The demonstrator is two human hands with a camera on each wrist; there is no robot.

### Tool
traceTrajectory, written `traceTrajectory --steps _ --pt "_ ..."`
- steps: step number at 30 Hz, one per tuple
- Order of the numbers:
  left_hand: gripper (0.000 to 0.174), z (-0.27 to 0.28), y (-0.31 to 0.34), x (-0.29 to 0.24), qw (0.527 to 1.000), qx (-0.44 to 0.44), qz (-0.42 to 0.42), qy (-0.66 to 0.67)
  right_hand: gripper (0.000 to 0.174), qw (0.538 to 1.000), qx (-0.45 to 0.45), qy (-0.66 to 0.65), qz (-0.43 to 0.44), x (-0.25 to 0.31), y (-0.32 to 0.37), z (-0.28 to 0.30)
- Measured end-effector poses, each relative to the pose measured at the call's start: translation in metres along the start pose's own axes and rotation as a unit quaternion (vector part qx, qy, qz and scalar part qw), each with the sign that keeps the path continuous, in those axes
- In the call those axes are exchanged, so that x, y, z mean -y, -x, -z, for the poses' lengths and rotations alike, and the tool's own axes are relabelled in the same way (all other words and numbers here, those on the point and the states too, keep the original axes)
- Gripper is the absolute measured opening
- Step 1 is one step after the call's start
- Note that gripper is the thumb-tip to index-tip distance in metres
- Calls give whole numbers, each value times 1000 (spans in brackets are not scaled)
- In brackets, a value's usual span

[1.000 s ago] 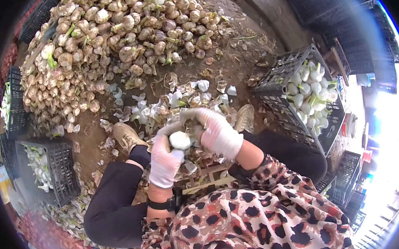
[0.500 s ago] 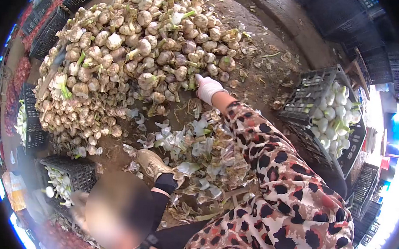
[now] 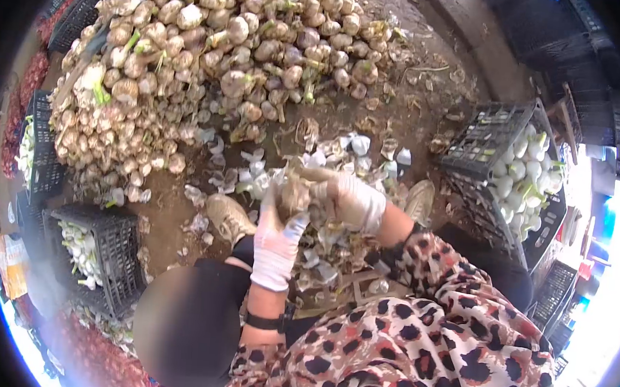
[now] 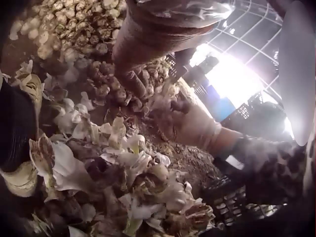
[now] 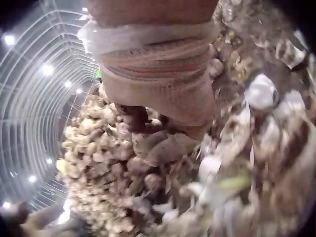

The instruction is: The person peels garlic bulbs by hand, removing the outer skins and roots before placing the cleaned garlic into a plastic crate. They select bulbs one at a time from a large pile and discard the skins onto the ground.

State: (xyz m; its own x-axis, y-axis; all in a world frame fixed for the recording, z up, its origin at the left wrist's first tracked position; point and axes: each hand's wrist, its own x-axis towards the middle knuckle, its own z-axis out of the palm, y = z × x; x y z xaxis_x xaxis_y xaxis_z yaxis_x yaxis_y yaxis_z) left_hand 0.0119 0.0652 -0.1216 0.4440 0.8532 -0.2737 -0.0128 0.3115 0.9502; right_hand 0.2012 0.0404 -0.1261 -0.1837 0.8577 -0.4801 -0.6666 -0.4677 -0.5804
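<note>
In the head view, a brown, unpeeled garlic bulb (image 3: 296, 193) is between my two gloved hands, over a heap of peeled skins (image 3: 328, 241). My left hand (image 3: 276, 245) grips it from the near left, thumb to the right. From the other side my right hand (image 3: 356, 200) has its fingers curled at the bulb. Both wear white gloves with bare wrists above. In the left wrist view, the left hand (image 4: 148, 44) comes down from the top, facing the right hand (image 4: 190, 123). The right wrist view shows the back of the right glove (image 5: 158, 84), which hides the bulb.
A large pile of unpeeled garlic (image 3: 212, 53) lies ahead. Black crates with white trimmed bulbs stand at right (image 3: 487, 140) and left (image 3: 117, 267). My shoes (image 3: 229, 218) flank the skins. A blurred round patch (image 3: 188, 328) covers the lower left.
A white peeled bulb was in my left hand at first. Then the right hand reached to the pile while the left was by the left crate. Both are back together with a brown bulb.
</note>
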Motion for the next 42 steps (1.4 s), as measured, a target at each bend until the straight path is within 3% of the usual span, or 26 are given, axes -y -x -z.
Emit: traceTrajectory --steps 2,3,6,7,8,11,18,24,28,32,34,35,38,42 --pt "80 -4 19 -17 984 -1 73 160 63 998 -13 0 -63 6 36 -38" --pt "76 -4 22 -24 993 -6 47 112 67 990 -41 131 -42 22 49 -52" --pt "73 -10 33 -43 998 -15 -44 -32 66 975 -66 211 -29 42 77 -68" --pt "72 -13 37 -41 993 -25 -84 -74 60 952 -40 300 41 40 75 -67" --pt "73 -15 40 -45 979 -28 -132 -154 49 961 -23 255 101 38 84 -75" --pt "75 -21 51 -62 897 -40 -246 -365 40 970 -43 211 116 32 94 -87" --pt "76 -31 70 -78 822 -37 -349 -449 33 978 -38 158 129 18 109 -82" --pt "78 -33 78 -83 855 -38 -320 -406 31 988 -34 136 65 29 127 -85" --pt "74 -33 82 -82 955 -17 -182 -235 31 987 -32 154 31 32 133 -77" --pt "70 -36 81 -78 938 -26 -220 -266 33 978 -6 183 96 36 134 -77" --pt "68 -35 79 -80 907 -26 -266 -324 34 974 -5 165 152 26 124 -83" --pt "68 -36 78 -82 890 -26 -289 -353 32 975 -16 165 148 20 121 -79" --pt "68 -35 83 -84 912 -11 -247 -327 30 965 -33 237 105 13 117 -65" --pt "69 -33 86 -84 936 -14 -204 -285 27 979 -17 195 52 34 137 -78"
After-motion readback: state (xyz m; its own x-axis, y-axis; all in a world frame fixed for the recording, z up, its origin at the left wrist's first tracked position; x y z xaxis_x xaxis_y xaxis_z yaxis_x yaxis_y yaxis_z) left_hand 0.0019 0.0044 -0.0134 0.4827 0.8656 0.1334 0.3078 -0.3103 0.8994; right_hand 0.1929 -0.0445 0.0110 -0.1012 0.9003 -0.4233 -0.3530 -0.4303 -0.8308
